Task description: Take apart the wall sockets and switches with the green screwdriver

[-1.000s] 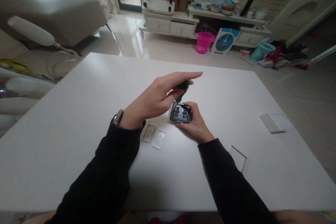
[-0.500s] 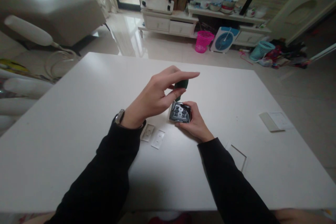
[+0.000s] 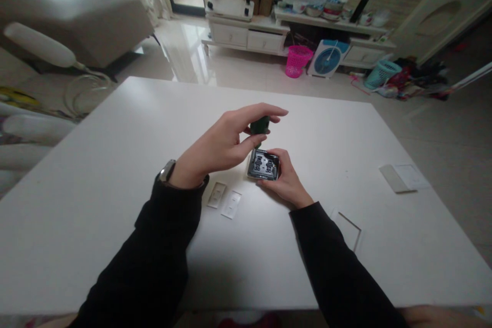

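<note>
My left hand (image 3: 234,138) is closed round a short, dark green screwdriver handle (image 3: 260,125), thumb below and fingers above. Its lower end comes down at the upper left corner of a wall switch body (image 3: 264,165), black inside with a pale edge; the tip is too small to make out. My right hand (image 3: 286,179) grips that switch body from its right side, thumb at the near edge and fingers at the far edge. Left of it, two small white switch plates, one framed (image 3: 217,195) and one flat (image 3: 231,204), lie on the table.
On the white table (image 3: 154,128), a thin square frame (image 3: 351,230) lies by my right forearm. A beige panel (image 3: 397,179) and a white panel (image 3: 413,177) lie near the right edge. Beyond the table are a pink basket (image 3: 298,60) and a blue fan (image 3: 327,60).
My left hand and the screwdriver have shifted slightly left, and its index finger has bent a little downward. My right hand and the switch body stay in place.
</note>
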Tool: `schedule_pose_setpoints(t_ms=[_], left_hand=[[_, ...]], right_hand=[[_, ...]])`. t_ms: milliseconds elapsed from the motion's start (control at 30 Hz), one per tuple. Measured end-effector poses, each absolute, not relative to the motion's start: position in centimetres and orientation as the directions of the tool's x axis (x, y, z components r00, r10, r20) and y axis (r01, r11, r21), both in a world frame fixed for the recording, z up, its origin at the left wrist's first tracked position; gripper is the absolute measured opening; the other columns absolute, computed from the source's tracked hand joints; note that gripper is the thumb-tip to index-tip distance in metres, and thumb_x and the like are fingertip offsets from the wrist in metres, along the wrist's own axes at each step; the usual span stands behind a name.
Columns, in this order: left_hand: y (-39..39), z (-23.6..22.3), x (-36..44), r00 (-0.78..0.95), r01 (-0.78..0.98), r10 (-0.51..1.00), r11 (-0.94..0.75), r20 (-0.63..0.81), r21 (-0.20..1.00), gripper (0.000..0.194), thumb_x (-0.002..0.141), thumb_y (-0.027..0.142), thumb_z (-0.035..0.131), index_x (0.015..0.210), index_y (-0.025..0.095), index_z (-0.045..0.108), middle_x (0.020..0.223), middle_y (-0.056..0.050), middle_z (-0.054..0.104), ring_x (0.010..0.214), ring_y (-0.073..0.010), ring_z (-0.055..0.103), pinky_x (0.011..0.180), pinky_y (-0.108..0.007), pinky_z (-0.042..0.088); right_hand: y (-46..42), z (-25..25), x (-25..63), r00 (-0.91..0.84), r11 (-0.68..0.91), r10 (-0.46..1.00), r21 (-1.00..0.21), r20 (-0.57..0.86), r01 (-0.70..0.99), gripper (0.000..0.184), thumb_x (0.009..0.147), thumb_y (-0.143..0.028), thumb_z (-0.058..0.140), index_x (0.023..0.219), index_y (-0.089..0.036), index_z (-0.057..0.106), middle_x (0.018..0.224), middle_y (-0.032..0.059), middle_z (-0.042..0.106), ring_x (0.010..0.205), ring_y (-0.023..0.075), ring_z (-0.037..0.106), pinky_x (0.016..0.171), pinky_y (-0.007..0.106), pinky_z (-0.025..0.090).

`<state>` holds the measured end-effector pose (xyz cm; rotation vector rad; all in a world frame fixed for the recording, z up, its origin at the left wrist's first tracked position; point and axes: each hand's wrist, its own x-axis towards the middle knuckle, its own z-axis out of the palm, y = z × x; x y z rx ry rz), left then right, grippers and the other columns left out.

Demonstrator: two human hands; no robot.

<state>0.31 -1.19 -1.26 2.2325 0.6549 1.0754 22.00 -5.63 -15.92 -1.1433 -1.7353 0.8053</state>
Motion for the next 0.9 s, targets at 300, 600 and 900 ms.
schedule_pose_setpoints(t_ms=[300,600,900], left_hand=[[-0.6,-2.0,1.0,0.421,0.246,0.674,-0.729,0.607,0.638,0.031,0.088,0.029,0.079,0.118,0.026,0.072,0.109,-0.007,0.067,0.096,-0.0222,0.071,0.081,-0.036,0.065],[-0.8,-1.6,0.1,0.526,0.112,0.676,-0.657,0.516,0.746,0.039,0.092,0.019,0.066,0.13,0.023,0.063,0.116,-0.008,0.074,0.107,-0.0233,0.073,0.089,-0.038,0.064],[-0.3,-2.1,1.2,0.435,0.131,0.689,-0.685,0.58,0.717,0.033,0.084,0.031,0.083,0.112,0.021,0.067,0.102,-0.007,0.069,0.098,-0.0229,0.07,0.078,-0.035,0.063]], right_hand=[[-5.5,-15.7,22.0,-0.199,0.412,0.911,-0.832,0.362,0.371,0.083,0.063,-0.011,0.087,0.134,-0.038,0.052,0.133,0.005,0.052,0.128,0.0316,0.056,0.113,0.055,0.048],[-5.5,-16.0,22.1,-0.189,0.412,0.911,-0.832,0.367,0.371,0.083,0.063,-0.013,0.089,0.133,-0.037,0.052,0.134,0.0053,0.053,0.128,0.0313,0.056,0.113,0.054,0.048],[-5.4,-15.9,22.0,-0.199,0.425,0.905,-0.825,0.376,0.372,0.084,0.063,-0.012,0.089,0.134,-0.037,0.052,0.133,0.0054,0.052,0.127,0.0311,0.056,0.113,0.055,0.048]])
